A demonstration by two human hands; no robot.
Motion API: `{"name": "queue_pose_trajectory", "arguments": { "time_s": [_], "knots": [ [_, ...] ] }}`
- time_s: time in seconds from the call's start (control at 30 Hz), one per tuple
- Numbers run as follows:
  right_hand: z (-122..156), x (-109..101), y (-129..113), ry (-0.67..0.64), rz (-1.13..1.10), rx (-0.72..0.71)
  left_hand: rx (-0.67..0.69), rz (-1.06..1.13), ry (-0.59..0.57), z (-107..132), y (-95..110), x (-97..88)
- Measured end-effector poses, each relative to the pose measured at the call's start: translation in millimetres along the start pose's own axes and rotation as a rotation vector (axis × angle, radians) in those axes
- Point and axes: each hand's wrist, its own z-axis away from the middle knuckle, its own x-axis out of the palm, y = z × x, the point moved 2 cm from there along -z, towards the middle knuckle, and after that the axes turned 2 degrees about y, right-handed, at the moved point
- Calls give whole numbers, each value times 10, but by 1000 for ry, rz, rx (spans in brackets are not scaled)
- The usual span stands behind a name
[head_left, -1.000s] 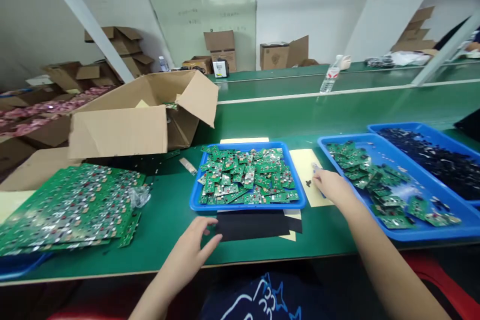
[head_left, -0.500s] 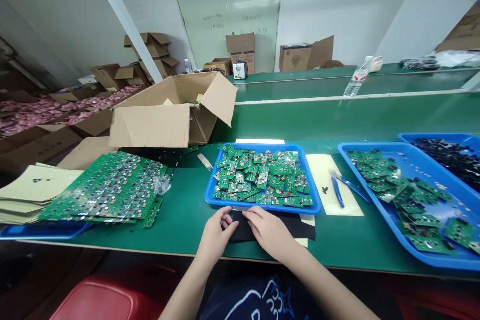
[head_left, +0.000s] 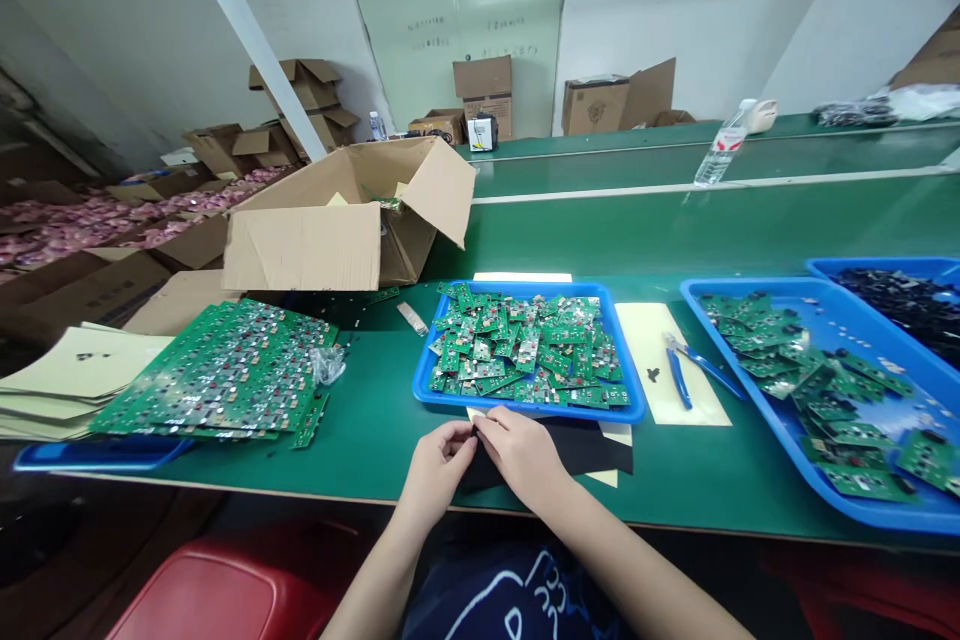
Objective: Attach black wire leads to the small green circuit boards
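My left hand [head_left: 437,467] and my right hand [head_left: 523,452] meet at the left end of a black sheet [head_left: 581,447] that lies on the green bench in front of a blue tray [head_left: 628,398] heaped with small green circuit boards [head_left: 525,350]. The fingertips of both hands pinch the sheet's left edge. A pale yellow sheet [head_left: 615,434] shows under the black one. Blue-handled pliers [head_left: 686,365] lie on another pale yellow sheet [head_left: 679,365] to the right of the tray.
A stack of large green circuit panels [head_left: 217,370] lies at the left beside pale sheets [head_left: 67,380]. An open cardboard box [head_left: 337,220] stands behind. Two more blue trays [head_left: 825,480] sit at the right. A water bottle [head_left: 720,158] stands further back. A red stool [head_left: 225,600] is below.
My right hand left the pliers on the yellow sheet and came to the black sheet. Both hands now pinch its left edge and have lifted it slightly.
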Motion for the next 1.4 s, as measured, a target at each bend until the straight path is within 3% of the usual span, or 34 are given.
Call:
{"name": "queue_pose_trajectory", "arguments": {
  "time_s": [0.17, 0.3, 0.4, 0.5, 0.57, 0.63, 0.7, 0.8, 0.9, 1.0, 1.17, 1.3, 1.4],
  "knots": [
    [-4, -17, 17, 8, -35, -11, 13, -31, 8, -23, -5, -8],
    [-36, -97, 48, 41, -123, 83, 6, -38, 39, -26, -43, -26],
    [30, -313, 218, 135, -292, 279, -8, -37, 114, -31, -113, -92],
    [242, -684, 549, 302, -449, 604, -15, -140, 199, -18, -155, -224],
    [436, -997, 788, 524, -540, 828, -15, -228, 203, 2, -142, -336],
    [622, -1333, 968, 850, -592, 925, -18, -275, 206, 23, -103, -461],
    [769, -1632, 1070, 1187, -699, 894, -15, -361, 236, 39, -53, -581],
    [893, -1936, 1103, 1445, -695, 802, 13, -499, 256, 45, 8, -671],
    [896, -2007, 1069, 1383, -678, 763, 91, -564, 202, 21, 29, -581],
    [822, -1889, 1030, 1266, -763, 770, 183, -587, 178, -38, 14, -363],
    [682, -1647, 990, 1148, -791, 707, 253, -618, 342, -87, -61, -76],
    [688, -1560, 1009, 1042, -683, 764, 345, -738, 477, -10, -40, -94],
    [694, -1548, 1036, 950, -618, 825, 393, -866, 452, -70, 110, -195]
  ]
}}
